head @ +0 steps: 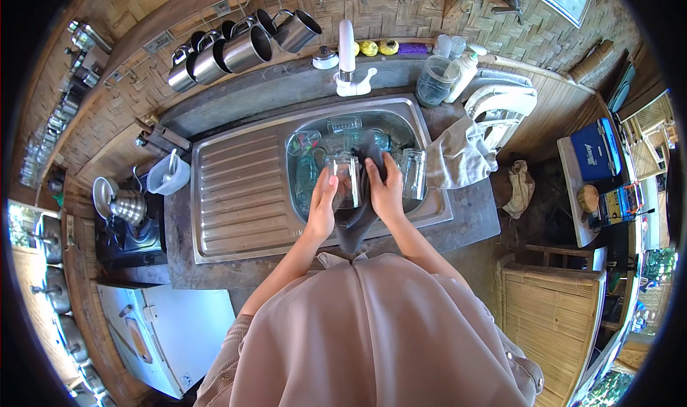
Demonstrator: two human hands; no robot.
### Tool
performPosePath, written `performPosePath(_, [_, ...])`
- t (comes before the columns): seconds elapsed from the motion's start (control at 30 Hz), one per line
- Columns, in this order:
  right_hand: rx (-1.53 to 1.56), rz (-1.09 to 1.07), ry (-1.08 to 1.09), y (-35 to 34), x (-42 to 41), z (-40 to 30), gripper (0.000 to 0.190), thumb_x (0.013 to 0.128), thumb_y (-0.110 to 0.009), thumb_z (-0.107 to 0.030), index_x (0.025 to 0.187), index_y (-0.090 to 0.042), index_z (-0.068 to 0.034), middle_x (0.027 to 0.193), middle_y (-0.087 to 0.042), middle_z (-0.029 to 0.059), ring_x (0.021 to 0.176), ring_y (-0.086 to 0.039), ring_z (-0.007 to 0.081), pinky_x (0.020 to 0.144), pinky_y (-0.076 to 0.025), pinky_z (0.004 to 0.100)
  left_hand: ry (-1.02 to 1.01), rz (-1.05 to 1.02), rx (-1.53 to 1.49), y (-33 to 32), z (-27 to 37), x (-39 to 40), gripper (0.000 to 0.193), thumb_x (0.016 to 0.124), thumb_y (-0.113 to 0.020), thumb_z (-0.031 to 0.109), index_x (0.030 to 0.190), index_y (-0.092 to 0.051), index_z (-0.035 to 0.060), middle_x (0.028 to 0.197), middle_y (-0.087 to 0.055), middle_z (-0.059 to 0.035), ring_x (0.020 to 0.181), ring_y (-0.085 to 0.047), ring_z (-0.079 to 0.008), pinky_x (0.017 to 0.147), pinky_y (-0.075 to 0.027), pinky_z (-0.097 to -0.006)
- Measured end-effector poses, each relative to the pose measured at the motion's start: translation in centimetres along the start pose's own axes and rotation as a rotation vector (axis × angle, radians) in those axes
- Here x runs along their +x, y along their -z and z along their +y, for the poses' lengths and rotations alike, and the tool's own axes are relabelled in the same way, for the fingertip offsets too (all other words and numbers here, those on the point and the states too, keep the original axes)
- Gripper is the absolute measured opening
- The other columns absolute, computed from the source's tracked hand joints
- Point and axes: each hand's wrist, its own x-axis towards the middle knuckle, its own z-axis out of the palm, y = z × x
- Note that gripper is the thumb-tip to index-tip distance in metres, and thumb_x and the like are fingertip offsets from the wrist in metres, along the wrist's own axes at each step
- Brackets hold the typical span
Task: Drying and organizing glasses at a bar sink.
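My left hand (pixel 322 200) is closed around the side of a clear drinking glass (pixel 345 181), held over the sink basin. In my right hand (pixel 385 187) is a dark grey cloth (pixel 357 224), which lies against the glass's right side and hangs down towards the basin's front edge. Below both hands, the stainless steel sink (pixel 420 114) holds several more glasses, among them a greenish one (pixel 306 173) at the left and a clear one (pixel 344 124) at the back. Another clear glass (pixel 414 173) stands at the basin's right side.
A white faucet (pixel 347 53) rises behind the basin. To the left is the ribbed drainboard (pixel 241 187). Steel mugs (pixel 247 48) hang above. A plastic tub (pixel 437 82), pump bottle (pixel 464 74) and beige cloth (pixel 456 157) are at the right. A kettle (pixel 129 207) sits far left.
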Motion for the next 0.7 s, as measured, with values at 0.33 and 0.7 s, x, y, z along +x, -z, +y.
performPosePath(0.33, [-0.020,-0.024,0.417,3.1,0.9,-0.7,0.020,0.086,-0.048,-0.005,0.104,-0.056,0.002,0.097,-0.056,0.0125,0.090,-0.051,0.0180,0.082,-0.041,0.0269,0.051,0.007,0.039,0.5,0.6,1.3,0.037,0.098,-0.047,0.029,0.121,-0.048,0.0003,0.091,-0.056,-0.0034,0.076,-0.045,-0.0086,0.068,-0.036,-0.0229])
performPosePath(0.7, [0.259,0.008,-0.059,0.0,2.3,-2.9,0.008,0.088,-0.051,0.004,0.093,-0.051,-0.001,0.086,-0.052,0.0063,0.080,-0.050,0.0131,0.074,-0.041,0.0274,0.098,-0.007,-0.034,-1.3,1.4,-0.1,0.035,0.095,-0.055,0.021,0.117,-0.048,-0.0052,0.097,-0.056,-0.0020,0.084,-0.048,-0.0056,0.075,-0.040,-0.0222])
